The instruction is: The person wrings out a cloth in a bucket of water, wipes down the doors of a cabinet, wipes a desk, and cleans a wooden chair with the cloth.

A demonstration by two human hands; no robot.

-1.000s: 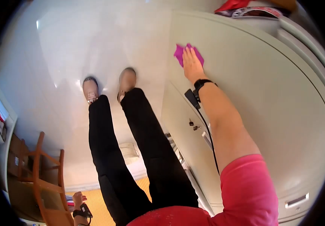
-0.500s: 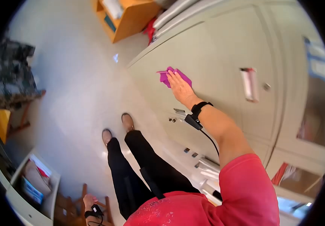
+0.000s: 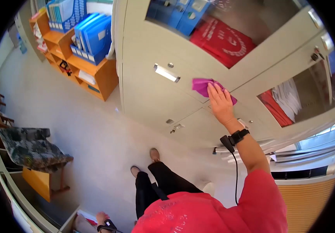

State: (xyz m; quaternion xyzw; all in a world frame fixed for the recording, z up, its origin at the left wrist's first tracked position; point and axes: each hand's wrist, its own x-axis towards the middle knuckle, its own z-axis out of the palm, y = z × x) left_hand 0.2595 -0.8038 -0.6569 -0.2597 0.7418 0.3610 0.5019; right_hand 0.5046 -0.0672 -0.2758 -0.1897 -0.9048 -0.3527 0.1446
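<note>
Your right hand [image 3: 221, 105] lies over a purple cloth [image 3: 201, 87], fingers stretched out and slightly spread, laying it against the front of a pale cabinet [image 3: 146, 95]. Cloth bunched at its far end, near a seam between doors, with a metal handle [image 3: 166, 73] near it and a round lock [image 3: 170, 65] just beside that handle. Your left hand [image 3: 103, 218] is low at the frame's edge, well apart from the cloth, near an open drawer [image 3: 71, 221]; too small to tell whether its fingers are curled or straight. Black wrist strap [image 3: 239, 136] on your right wrist, cable [image 3: 236, 176] trailing down. Behind the cabinet's glass: red fabric [image 3: 225, 42] and blue folders [image 3: 185, 17]. Farther off, a wooden shelf [image 3: 106, 79] bears blue file holders [image 3: 93, 37]. Camouflage cloth [image 3: 31, 145] to your left; your shoes [image 3: 154, 154] on pale floor [image 3: 93, 143].
</note>
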